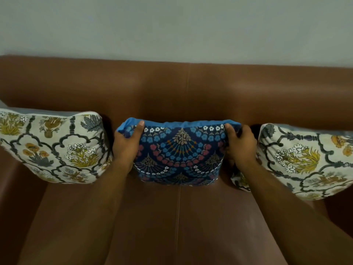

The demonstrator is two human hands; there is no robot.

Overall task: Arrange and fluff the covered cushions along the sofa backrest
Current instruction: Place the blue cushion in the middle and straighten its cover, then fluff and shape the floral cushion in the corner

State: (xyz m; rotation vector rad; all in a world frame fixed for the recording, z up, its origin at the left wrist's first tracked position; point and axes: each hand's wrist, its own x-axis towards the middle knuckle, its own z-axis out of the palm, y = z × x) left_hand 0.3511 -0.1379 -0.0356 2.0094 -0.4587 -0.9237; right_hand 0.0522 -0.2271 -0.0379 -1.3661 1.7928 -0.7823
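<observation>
Three cushions leaned along the backrest of one brown sofa (179, 88). Two wore cream floral covers: one at the left (53, 148) and one at the right (309, 161). One, in the middle, was a dark blue patterned cushion (181, 153). Two bare hands were visible, left hand (127, 146) and right hand (240, 148).

wall (172, 25) — pale grey-green, plain | fills the upper frame, behind everything else in view
</observation>
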